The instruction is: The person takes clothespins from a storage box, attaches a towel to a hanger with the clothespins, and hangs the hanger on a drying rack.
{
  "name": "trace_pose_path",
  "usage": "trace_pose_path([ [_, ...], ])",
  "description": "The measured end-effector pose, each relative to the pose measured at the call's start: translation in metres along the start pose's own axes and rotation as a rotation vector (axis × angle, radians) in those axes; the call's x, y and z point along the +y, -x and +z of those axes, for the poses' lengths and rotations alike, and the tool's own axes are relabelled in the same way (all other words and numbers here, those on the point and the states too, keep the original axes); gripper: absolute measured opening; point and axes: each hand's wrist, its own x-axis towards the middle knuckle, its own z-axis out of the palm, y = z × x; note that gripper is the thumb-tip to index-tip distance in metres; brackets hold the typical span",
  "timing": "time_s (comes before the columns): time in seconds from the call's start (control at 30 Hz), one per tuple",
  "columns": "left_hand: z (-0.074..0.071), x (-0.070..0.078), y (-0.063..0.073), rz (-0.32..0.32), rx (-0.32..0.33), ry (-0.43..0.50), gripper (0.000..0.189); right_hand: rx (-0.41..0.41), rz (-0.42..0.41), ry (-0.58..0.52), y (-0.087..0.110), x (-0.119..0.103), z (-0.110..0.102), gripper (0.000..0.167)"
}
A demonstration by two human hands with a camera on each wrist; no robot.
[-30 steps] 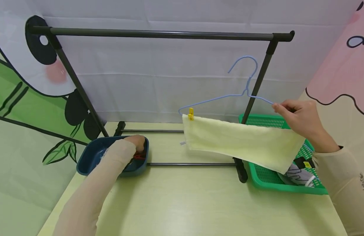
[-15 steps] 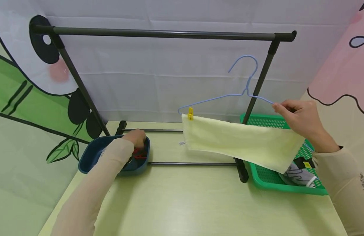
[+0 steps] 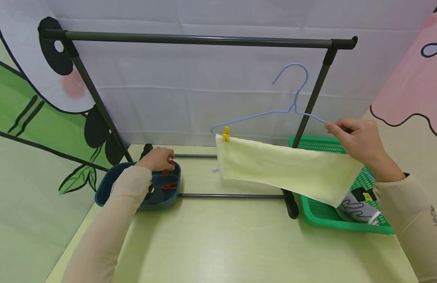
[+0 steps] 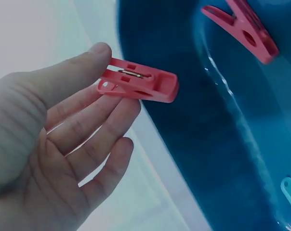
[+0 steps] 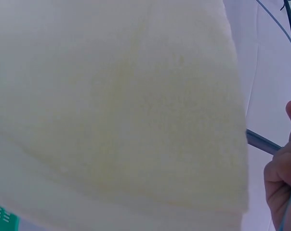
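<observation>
Between thumb and fingers my left hand [image 3: 157, 158] pinches a red clothespin [image 4: 140, 82], just above the blue tub [image 3: 107, 184]. A second red clothespin [image 4: 246, 29] lies inside that tub. My right hand [image 3: 358, 137] grips the right end of a blue wire hanger [image 3: 261, 114], whose hook points up. From the hanger hangs a folded pale yellow towel [image 3: 285, 165], fastened near its left corner by a yellow clothespin [image 3: 226, 134]. In the right wrist view the towel fills most of the picture, with the curled fingers [image 5: 285, 168] at its edge.
A dark metal rack [image 3: 204, 39] stands behind the hands, its top bar running across. At the right, a green basket [image 3: 331, 224] holds a grey patterned cloth [image 3: 358, 208], partly behind the towel. Printed curtains hang at the back and sides.
My left hand has risen out of the tub, bringing up a red clothespin and uncovering another one there. The hanger and towel have shifted slightly up and left with my right hand.
</observation>
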Motion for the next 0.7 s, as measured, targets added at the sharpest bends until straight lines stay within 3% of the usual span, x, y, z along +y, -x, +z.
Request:
trace_pose_path([
  [0.3, -0.005, 0.015, 0.005, 0.065, 0.101, 0.120, 0.027, 0.012, -0.002, -0.006, -0.003, -0.003, 0.001, 0.018],
  [0.7, -0.007, 0.036, 0.009, 0.088, 0.133, 0.209, 0.021, 0.005, 0.023, -0.021, -0.006, -0.002, 0.005, 0.020],
])
